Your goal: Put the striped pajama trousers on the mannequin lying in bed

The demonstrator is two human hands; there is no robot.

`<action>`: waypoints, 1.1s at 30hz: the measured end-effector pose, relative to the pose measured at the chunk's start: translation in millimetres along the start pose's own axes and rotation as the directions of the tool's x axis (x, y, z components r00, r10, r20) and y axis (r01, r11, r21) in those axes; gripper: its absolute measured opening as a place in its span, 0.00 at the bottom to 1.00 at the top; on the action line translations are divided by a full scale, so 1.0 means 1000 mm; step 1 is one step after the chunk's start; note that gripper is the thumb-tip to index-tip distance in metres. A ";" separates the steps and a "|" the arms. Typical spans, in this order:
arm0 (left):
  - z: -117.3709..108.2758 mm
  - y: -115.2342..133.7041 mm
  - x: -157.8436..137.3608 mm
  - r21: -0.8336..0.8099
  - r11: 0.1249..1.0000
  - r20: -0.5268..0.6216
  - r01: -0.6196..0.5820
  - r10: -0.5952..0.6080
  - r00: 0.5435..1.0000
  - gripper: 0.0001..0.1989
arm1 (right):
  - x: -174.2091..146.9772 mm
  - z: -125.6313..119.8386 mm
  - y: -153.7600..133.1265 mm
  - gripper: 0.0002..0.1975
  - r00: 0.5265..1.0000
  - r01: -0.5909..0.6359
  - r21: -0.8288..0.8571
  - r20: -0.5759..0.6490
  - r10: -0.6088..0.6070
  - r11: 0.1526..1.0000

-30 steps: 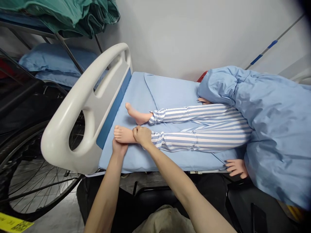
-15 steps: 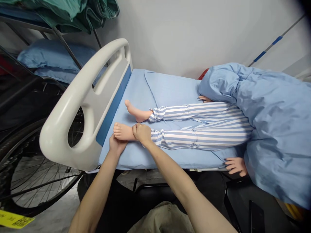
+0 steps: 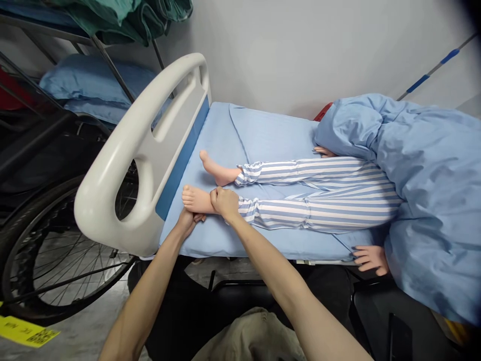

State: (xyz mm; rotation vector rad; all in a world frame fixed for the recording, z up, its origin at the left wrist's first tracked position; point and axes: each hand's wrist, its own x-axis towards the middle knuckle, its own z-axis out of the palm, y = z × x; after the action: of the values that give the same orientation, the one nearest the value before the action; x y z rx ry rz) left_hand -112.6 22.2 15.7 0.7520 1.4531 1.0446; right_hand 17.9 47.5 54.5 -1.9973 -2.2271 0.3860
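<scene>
A manikin in blue-and-white striped trousers (image 3: 319, 213) lies on the bed with both feet bare. My right hand (image 3: 225, 201) is wrapped round the ankle of its nearer leg, just below the trouser cuff. Against the sole side of that nearer foot (image 3: 198, 200) is my left hand (image 3: 188, 220), its fingers curled and partly hidden under the foot; a few fingertips show beside it. The farther foot (image 3: 220, 172) rests on the blue sheet (image 3: 263, 128), toes pointing up and toward the footboard, untouched by either hand.
A white footboard (image 3: 112, 165) with cut-out handles stands at the left. A wheelchair wheel (image 3: 48, 271) is beyond it. A bunched blue quilt (image 3: 432, 200) covers the manikin's upper body; one manikin hand (image 3: 372, 259) sticks out. Black chairs (image 3: 394, 306) stand along the near side.
The view has shifted, so everything sits slightly further right. My left hand has turned a little under the foot, and its fingertips now show. My right hand keeps its hold on the ankle.
</scene>
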 end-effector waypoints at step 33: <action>-0.172 -0.102 -0.166 -0.085 0.913 -0.918 -0.399 0.083 0.387 0.24 | -0.001 0.007 0.004 0.23 0.998 0.056 -0.036 -0.031 -0.057 0.998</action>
State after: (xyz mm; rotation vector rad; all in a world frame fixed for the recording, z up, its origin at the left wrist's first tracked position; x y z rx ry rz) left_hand -244.7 -199.5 -14.4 0.0944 2.0367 2.0775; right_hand 20.0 46.0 47.2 -1.9377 -2.2807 0.3093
